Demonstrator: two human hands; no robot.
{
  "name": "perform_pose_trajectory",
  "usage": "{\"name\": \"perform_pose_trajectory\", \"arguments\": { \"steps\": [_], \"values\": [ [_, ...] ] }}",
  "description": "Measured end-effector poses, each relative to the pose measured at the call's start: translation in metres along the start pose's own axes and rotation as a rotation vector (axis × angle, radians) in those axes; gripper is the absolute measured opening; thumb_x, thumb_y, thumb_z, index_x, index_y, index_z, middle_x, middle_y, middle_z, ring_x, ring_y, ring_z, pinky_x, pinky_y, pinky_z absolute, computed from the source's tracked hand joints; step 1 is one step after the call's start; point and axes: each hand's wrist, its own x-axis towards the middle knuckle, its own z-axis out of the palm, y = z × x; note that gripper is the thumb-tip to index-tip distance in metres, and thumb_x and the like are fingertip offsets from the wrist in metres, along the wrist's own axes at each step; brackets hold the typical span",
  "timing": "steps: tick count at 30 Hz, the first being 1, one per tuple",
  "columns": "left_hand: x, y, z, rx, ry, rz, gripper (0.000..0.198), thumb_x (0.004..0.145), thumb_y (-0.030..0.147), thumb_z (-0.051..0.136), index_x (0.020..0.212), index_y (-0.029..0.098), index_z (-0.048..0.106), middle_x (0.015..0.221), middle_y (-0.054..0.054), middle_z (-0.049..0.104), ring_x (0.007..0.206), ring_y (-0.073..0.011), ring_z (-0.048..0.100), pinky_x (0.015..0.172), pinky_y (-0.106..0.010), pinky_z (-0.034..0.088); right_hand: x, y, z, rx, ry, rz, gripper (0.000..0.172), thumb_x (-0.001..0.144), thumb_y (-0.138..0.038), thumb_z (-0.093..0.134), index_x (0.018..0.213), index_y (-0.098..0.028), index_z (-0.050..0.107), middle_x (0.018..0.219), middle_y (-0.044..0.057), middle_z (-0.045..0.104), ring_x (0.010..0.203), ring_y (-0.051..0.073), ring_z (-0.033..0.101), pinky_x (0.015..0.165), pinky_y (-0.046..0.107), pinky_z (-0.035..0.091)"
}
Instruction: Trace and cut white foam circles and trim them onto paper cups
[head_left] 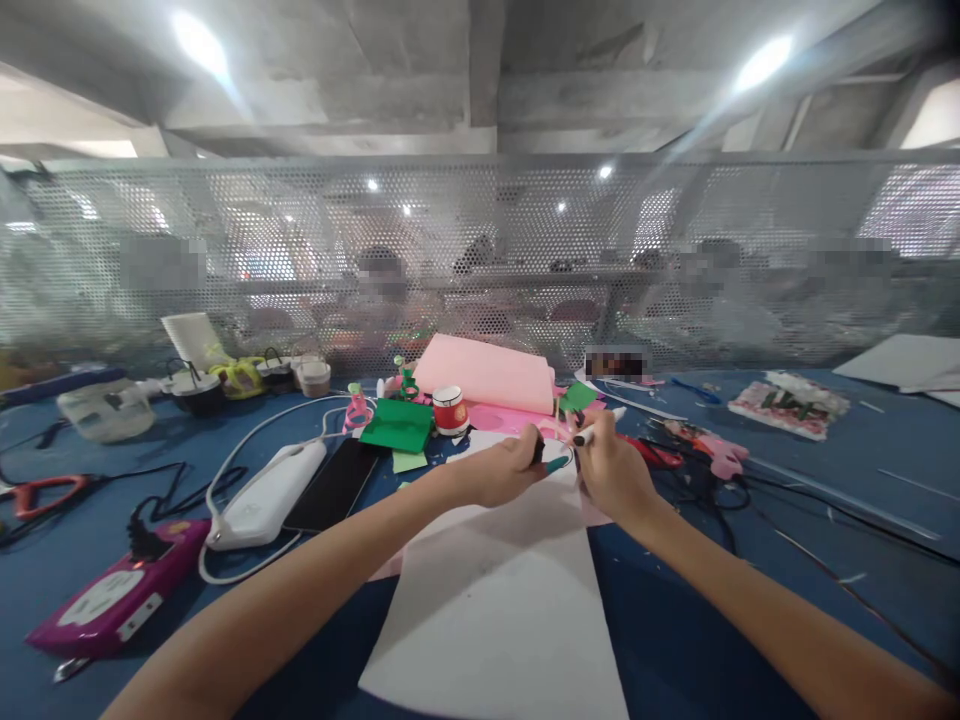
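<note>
A long white sheet of paper (502, 600) lies in front of me, its far end under my hands. Over that far end my left hand (510, 468) is closed, with dark and teal tips showing at its fingers. Whether these are nails or a small held thing, I cannot tell. Close on its right, my right hand (611, 475) grips a white marker pen (598, 430) whose dark end points down and left. A thin curved dark line shows between the hands. Past them stand a red and white paper cup (450, 412) and a folded green paper (397, 426).
A pink paper roll (484, 373) lies before the perforated metal screen (315, 240). On the left are a black phone (334, 485), a white power strip (266, 495), a purple power strip (120, 585) and orange-handled scissors (49, 497). Cables and a glue stick (847, 500) lie right.
</note>
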Motion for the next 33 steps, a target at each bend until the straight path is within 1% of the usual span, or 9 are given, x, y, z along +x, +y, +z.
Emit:
{"name": "perform_pose_trajectory", "arguments": {
  "steps": [4,7,11,15,18,24,26,30,33],
  "values": [
    [-0.002,0.012,-0.007,-0.079,-0.142,0.016,0.016,0.089,0.025,0.042,0.082,0.025,0.027,0.063,0.004,0.041,0.054,-0.0156,0.04,0.053,-0.027,0.029,-0.003,-0.016,-0.003,-0.158,-0.047,-0.025,0.018,0.088,-0.026,0.036,0.103,-0.017,0.04,0.075,0.009,0.068,0.06,0.026,0.065,0.048,0.029,0.031],
    [-0.002,0.016,-0.008,-0.057,-0.188,0.012,0.017,0.088,0.022,0.042,0.082,0.025,0.026,0.062,0.005,0.038,0.054,-0.0157,0.039,0.055,-0.028,0.03,-0.005,-0.023,-0.006,-0.243,-0.135,-0.028,0.02,0.086,-0.017,0.037,0.106,-0.016,0.041,0.078,0.011,0.069,0.063,0.026,0.066,0.049,0.029,0.031],
    [-0.002,0.017,-0.006,-0.068,-0.218,0.06,0.018,0.086,0.021,0.044,0.078,0.024,0.028,0.059,0.004,0.04,0.054,-0.0154,0.041,0.055,-0.028,0.033,-0.005,-0.025,-0.01,-0.355,-0.271,-0.088,0.023,0.084,-0.01,0.039,0.106,-0.014,0.043,0.072,0.011,0.068,0.064,0.027,0.067,0.05,0.03,0.032],
    [-0.001,0.014,-0.009,-0.342,-0.339,-0.057,0.013,0.089,0.024,0.04,0.077,0.023,0.036,0.057,0.004,0.049,0.047,-0.0115,0.045,0.048,-0.023,0.036,-0.003,-0.022,-0.012,-0.426,-0.321,-0.156,0.021,0.087,-0.01,0.039,0.107,-0.015,0.044,0.074,0.012,0.07,0.065,0.027,0.068,0.047,0.028,0.03],
    [-0.001,0.01,-0.01,-0.509,-0.399,-0.083,0.012,0.088,0.025,0.043,0.077,0.021,0.043,0.055,0.005,0.048,0.044,-0.0088,0.044,0.045,-0.021,0.037,-0.001,-0.021,-0.012,-0.466,-0.381,-0.18,0.017,0.091,-0.017,0.041,0.107,-0.015,0.044,0.072,0.011,0.07,0.065,0.028,0.069,0.045,0.028,0.028],
    [0.0,0.007,-0.009,-0.522,-0.434,-0.037,0.037,0.093,0.036,0.038,0.06,0.017,0.042,0.05,0.003,0.047,0.042,-0.0066,0.042,0.044,-0.019,0.036,0.002,-0.02,-0.013,-0.599,-0.402,-0.139,0.021,0.097,-0.025,0.035,0.106,-0.015,0.05,0.07,0.01,0.071,0.067,0.026,0.071,0.045,0.025,0.03],
    [0.0,0.009,-0.009,-0.515,-0.407,-0.027,0.041,0.094,0.04,0.034,0.062,0.016,0.044,0.048,0.004,0.044,0.041,-0.0063,0.04,0.044,-0.019,0.035,0.002,-0.019,-0.015,-0.625,-0.398,-0.145,0.024,0.097,-0.026,0.034,0.108,-0.015,0.052,0.07,0.009,0.071,0.066,0.025,0.071,0.045,0.025,0.03],
    [-0.002,0.011,-0.013,-0.61,-0.37,-0.021,0.043,0.094,0.049,0.036,0.076,0.014,0.055,0.045,0.007,0.038,0.04,-0.0067,0.033,0.042,-0.02,0.031,0.0,-0.018,-0.015,-0.641,-0.376,-0.156,0.029,0.099,-0.028,0.032,0.116,-0.014,0.052,0.07,0.009,0.072,0.066,0.024,0.071,0.046,0.025,0.03],
    [-0.002,0.013,-0.016,-0.654,-0.366,-0.049,0.051,0.095,0.049,0.028,0.075,0.012,0.057,0.042,0.006,0.036,0.04,-0.0072,0.031,0.042,-0.021,0.029,-0.003,-0.019,-0.013,-0.675,-0.381,-0.167,0.034,0.1,-0.032,0.031,0.12,-0.013,0.05,0.069,0.01,0.072,0.065,0.025,0.071,0.046,0.025,0.031]
  ]
}}
